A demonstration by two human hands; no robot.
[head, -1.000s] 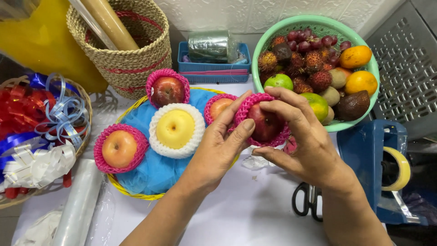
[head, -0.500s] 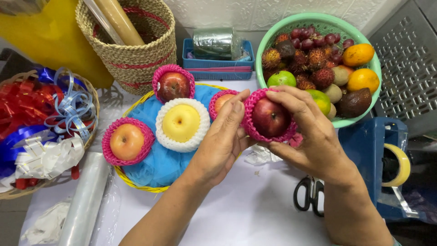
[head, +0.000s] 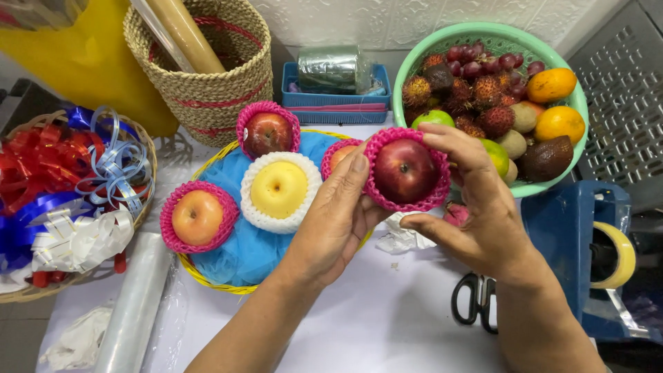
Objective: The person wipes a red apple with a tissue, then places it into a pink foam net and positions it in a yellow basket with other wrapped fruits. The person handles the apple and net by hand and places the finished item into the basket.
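Both hands, left hand (head: 331, 221) and right hand (head: 483, 214), have a grip on a dark red apple in pink foam netting (head: 405, 171). It's held just above the yellow wire basket lined with blue tissue (head: 235, 287), right by the green plastic fruit bowl (head: 566, 162).

Looks like a fruit gift-basket shop's workbench: ribbon bows (head: 62, 179), cellophane roll (head: 135, 304), tape dispenser (head: 587, 255), green bowl of mixed fruit (head: 483, 38).

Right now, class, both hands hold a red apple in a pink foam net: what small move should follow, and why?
Probably lower the red apple into the yellow basket. Left hand and right hand hold it above the rim, netted like the others.
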